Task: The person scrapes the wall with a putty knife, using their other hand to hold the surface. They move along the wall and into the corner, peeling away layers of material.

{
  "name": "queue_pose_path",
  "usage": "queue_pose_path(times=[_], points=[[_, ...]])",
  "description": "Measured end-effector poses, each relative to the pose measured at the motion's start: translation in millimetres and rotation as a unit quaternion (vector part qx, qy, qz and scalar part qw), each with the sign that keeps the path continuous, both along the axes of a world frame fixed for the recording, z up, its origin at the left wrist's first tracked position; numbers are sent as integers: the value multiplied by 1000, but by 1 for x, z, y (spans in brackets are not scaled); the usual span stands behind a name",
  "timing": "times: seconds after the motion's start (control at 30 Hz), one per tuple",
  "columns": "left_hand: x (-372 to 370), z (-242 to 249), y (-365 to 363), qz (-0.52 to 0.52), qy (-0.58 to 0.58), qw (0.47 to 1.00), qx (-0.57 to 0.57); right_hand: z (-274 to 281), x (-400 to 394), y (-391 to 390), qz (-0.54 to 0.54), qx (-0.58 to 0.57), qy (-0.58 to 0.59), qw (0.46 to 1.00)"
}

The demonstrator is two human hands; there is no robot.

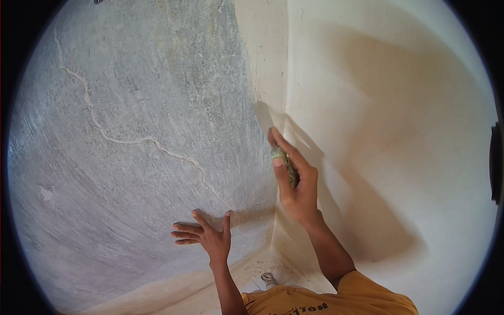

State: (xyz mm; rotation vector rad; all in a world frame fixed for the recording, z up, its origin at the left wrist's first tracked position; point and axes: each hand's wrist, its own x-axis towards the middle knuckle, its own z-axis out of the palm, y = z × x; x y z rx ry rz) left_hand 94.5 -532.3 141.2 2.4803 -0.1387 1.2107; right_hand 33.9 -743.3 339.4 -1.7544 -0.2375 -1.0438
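My right hand (302,191) is closed around a small, mottled green, worn-looking object (292,170), held near the corner where two walls meet. Its kind is hard to make out, since my fingers and palm cover much of it. The fingertips are near the edge where the grey, scraped-looking surface borders cream paint. Lower and to the left, my left hand (214,241) is open, fingers spread, at the grey wall (142,94). Whether its palm touches the wall cannot be told. A pale, winding crack line (152,139) runs down the grey wall toward my left thumb.
A smooth cream wall (420,157) with brown shadows stands on the right. A cream strip (265,47) lines the corner above my right hand. Below, near my yellow shirt (325,299), a small grey object (268,278) sits by crumbs. A dark object (495,163) shows at the far right edge.
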Motion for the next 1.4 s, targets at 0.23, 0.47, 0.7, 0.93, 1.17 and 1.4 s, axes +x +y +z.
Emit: queue_pose_path(times=[0.23, 0.47, 0.7, 0.93, 1.17, 1.4], points=[[0, -1, 1, 3, -6, 1000, 2, -18, -8, 0, 16, -13, 21, 1000], [0, -5, 2, 11, 2, 1000, 2, -24, -10, -9, 19, -28, 32, 999], [3, 2, 1, 13, -12, 1000, 17, -3, -15, -12, 15, -23, 66, 997], [0, -1, 3, -3, -6, 1000, 15, -6, -1, -13, 0, -35, 3, 999], [-1, 2, 3, -1, -3, 1000, 21, -38, -1, -4, -31, -63, -10, 997], [-32, -12, 19, -68, 92, 993, 30, -114, -34, 8, 52, -28, 119, 991]])
